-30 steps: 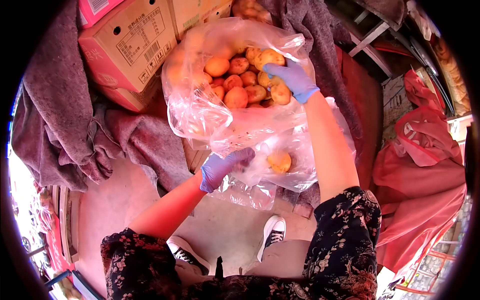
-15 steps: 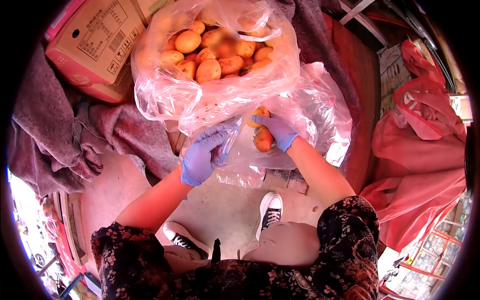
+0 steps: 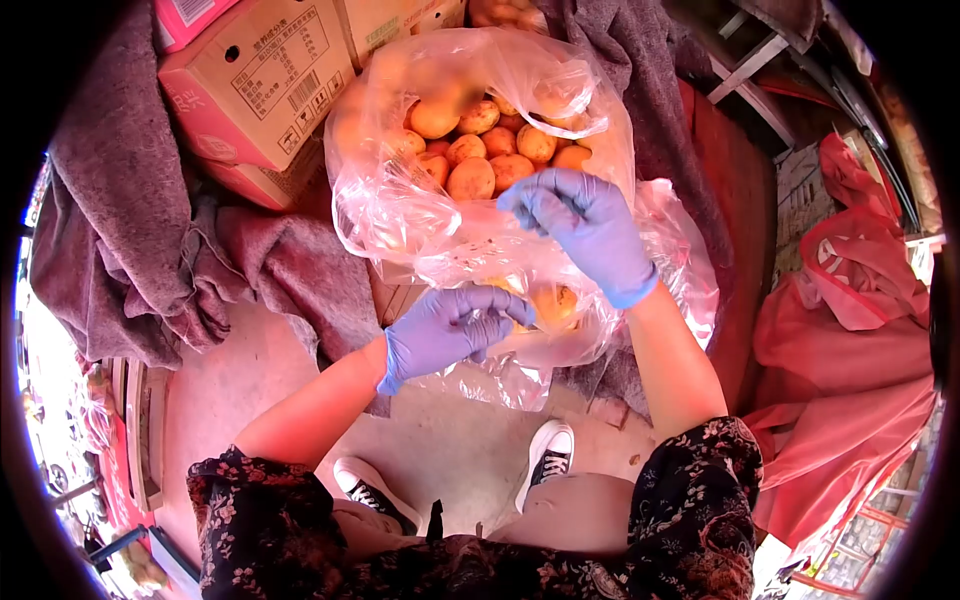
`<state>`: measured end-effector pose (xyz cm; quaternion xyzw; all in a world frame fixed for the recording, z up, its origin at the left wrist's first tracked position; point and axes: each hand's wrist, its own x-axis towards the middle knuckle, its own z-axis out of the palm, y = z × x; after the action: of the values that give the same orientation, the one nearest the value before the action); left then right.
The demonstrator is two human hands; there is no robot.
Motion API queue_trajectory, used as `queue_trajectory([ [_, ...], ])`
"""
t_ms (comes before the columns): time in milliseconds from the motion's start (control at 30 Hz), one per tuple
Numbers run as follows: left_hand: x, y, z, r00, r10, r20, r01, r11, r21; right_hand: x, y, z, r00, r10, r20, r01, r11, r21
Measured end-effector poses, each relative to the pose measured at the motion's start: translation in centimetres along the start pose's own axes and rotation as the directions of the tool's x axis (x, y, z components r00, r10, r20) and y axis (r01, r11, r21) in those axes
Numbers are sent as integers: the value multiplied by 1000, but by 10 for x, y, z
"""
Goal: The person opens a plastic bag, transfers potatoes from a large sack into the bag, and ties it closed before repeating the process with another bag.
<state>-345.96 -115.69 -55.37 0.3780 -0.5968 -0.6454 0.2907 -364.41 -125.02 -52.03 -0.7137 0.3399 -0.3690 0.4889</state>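
Observation:
A large clear plastic bag (image 3: 370, 215) full of oval yellow-orange fruit (image 3: 471, 179) with brown marks stands in front of me. Closer in is a second clear bag (image 3: 520, 385) with a few of the same fruit (image 3: 555, 306) showing through its film. My left hand (image 3: 450, 332), in a blue-purple glove, is closed on the film of this nearer bag. My right hand (image 3: 590, 228), gloved alike, hovers above the front rim of the large bag. Its fingers are bent and apart, with no fruit visible in them.
Cardboard boxes (image 3: 262, 90) stand at the back left. A purple-grey blanket (image 3: 125, 240) drapes along the left, and red cloth (image 3: 840, 370) hangs at the right. My two shoes (image 3: 549, 462) are on the pale floor below.
The right hand has let go of the two fruits, now in the nearer bag, and moved up to the large bag. My left hand has shifted right, and the view has moved slightly.

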Motion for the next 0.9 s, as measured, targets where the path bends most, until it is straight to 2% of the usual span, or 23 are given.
queue_trajectory([
  [33, 0, 1, -2, 991, 126, 55, -136, 947, 291, 22, 9, 3, 996, -47, -76, 35, 988, -151],
  [67, 0, 2, -3, 964, 226, 142, -267, 794, 547, 44, 22, 8, 984, -105, -143, 58, 952, -300],
  [100, 1, 7, -1, 969, 237, 74, -233, 762, 604, 61, 33, 14, 990, -115, -84, 59, 866, -497],
  [133, 2, 10, -2, 975, 212, -67, -133, 798, 588, 74, 38, 23, 993, -115, -24, 70, 739, -670],
  [200, 4, 14, -8, 930, 138, -340, 60, 857, 512, 92, 46, 43, 988, -25, 155, 140, 588, -797],
  [233, 8, 5, -19, 917, 144, -371, 113, 800, 589, 102, 53, 53, 971, 110, 211, 129, 503, -855],
  [267, 9, -2, -26, 898, 71, -435, 223, 778, 588, 106, 60, 64, 973, 120, 195, 127, 427, -895],
  [333, 9, -15, -37, 828, -70, -557, 434, 710, 555, 107, 45, 73, 967, 144, 211, 137, 408, -903],
  [367, 7, -19, -42, 859, -122, -496, 433, 692, 578, 109, 43, 72, 958, 165, 232, 143, 428, -892],
  [433, 5, -20, -40, 864, -159, -478, 452, 666, 594, 113, 40, 69, 940, 203, 273, 150, 473, -868],
  [500, 3, -13, -37, 861, -189, -472, 475, 628, 617, 109, 39, 69, 953, 190, 234, 114, 493, -863],
  [567, 2, -12, -35, 883, -136, -449, 421, 651, 631, 107, 41, 72, 964, 174, 200, 86, 510, -856],
  [667, -1, -13, -31, 900, -92, -426, 362, 702, 613, 108, 54, 73, 995, 57, 78, 34, 542, -840],
  [800, -8, -16, -28, 922, -86, -377, 276, 828, 487, 109, 55, 77, 988, 7, 153, 129, 502, -855],
  [900, -13, -7, -18, 925, -70, -373, 252, 848, 466, 120, 46, 78, 972, 181, 151, 48, 475, -878],
])
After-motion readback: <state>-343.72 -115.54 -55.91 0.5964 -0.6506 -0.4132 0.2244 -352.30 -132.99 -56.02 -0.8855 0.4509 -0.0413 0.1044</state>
